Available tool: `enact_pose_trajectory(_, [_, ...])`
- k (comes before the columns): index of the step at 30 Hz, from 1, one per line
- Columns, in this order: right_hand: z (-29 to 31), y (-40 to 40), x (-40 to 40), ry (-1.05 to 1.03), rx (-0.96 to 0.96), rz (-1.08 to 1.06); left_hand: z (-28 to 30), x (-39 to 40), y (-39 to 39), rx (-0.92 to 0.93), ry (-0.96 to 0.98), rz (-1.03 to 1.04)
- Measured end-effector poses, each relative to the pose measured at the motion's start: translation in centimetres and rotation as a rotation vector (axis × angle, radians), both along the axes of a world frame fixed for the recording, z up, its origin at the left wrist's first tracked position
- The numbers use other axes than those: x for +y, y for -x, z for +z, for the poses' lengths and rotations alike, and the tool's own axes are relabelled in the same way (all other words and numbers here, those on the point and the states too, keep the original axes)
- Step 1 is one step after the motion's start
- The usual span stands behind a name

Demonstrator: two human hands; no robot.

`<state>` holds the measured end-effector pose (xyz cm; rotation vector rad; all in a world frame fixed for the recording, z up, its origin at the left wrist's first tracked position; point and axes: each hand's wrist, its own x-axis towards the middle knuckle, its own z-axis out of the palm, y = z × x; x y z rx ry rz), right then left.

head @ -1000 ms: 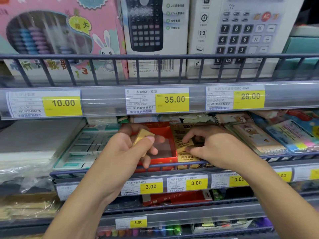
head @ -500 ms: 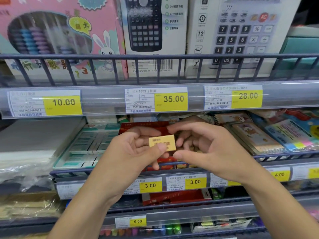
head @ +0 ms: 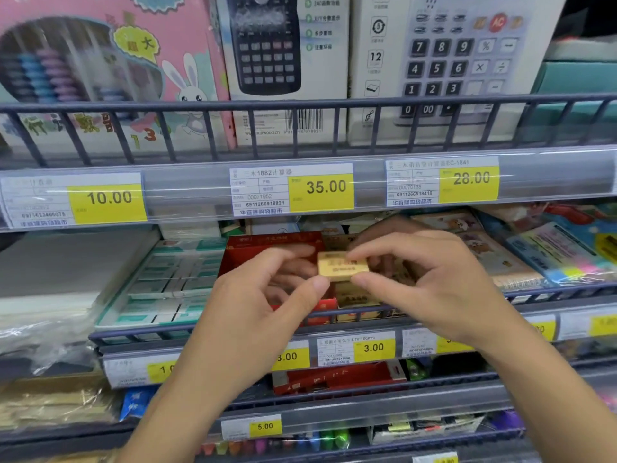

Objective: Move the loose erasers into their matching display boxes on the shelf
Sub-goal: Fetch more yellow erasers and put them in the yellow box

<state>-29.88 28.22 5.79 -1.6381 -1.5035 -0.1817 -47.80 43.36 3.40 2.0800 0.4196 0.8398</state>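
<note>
Shop shelves (head: 300, 315) stand behind two hands. Now the right hand (head: 430, 282) pinches the one yellow eraser (head: 342, 266) too; half a second ago only the left hand (head: 267, 305) held it, above one red box (head: 267, 252).

One yellow eraser (head: 342, 266), two hands, two calculator boxes, one abacus box (head: 100, 71).
</note>
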Motion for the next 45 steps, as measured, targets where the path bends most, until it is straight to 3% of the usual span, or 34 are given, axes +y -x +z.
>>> enact_pose_trajectory(3, [0.6, -1.3, -0.8, 0.115, 0.185, -0.082, -0.8, -0.4, 0.3, 0.137, -0.411, 0.139])
enact_pose_trajectory(9, [0.9, -2.3, -0.9, 0.415, 0.172, -0.079, -3.0, -0.4, 0.2, 0.166, -0.705, 0.176])
enact_pose_trajectory(14, [0.4, -2.3, 0.5, 0.539, 0.117, -0.079, -3.9, -0.1, -0.2, 0.111, -0.803, 0.213])
enact_pose_trajectory(23, [0.7, -2.6, 1.5, 0.629, 0.032, -0.089, -4.0, -0.1, -0.2, 0.127, -0.79, 0.199])
enact_pose_trajectory(27, [0.4, -1.4, 0.9, 0.608, 0.024, -0.098, -3.3, -0.4, 0.3, 0.165, -0.662, 0.157])
enact_pose_trajectory(30, [-0.6, 0.5, 0.2, 0.343, 0.05, -0.128, -2.8, -0.6, 1.1, 0.005, -0.396, 0.119])
enact_pose_trajectory(34, [-2.5, 3.7, -1.5, 0.043, 0.343, 0.023, -3.0, -1.3, 3.1, -0.206, -0.107, 0.071])
enact_pose_trajectory(38, [-6.7, 6.2, -4.1, -0.015, 0.65, 0.079, -6.2, -2.0, 5.9, -0.218, 0.032, 0.009])
enact_pose_trajectory(41, [-12.1, 8.3, -6.3, 0.048, 0.793, -0.031, -10.8, -2.3, 7.9, -0.121, 0.242, -0.039])
enact_pose_trajectory(45, [-21.1, 11.4, -9.9, 0.133, 1.07, -0.231, -20.2, -2.8, 9.7, 0.231, 0.572, -0.085])
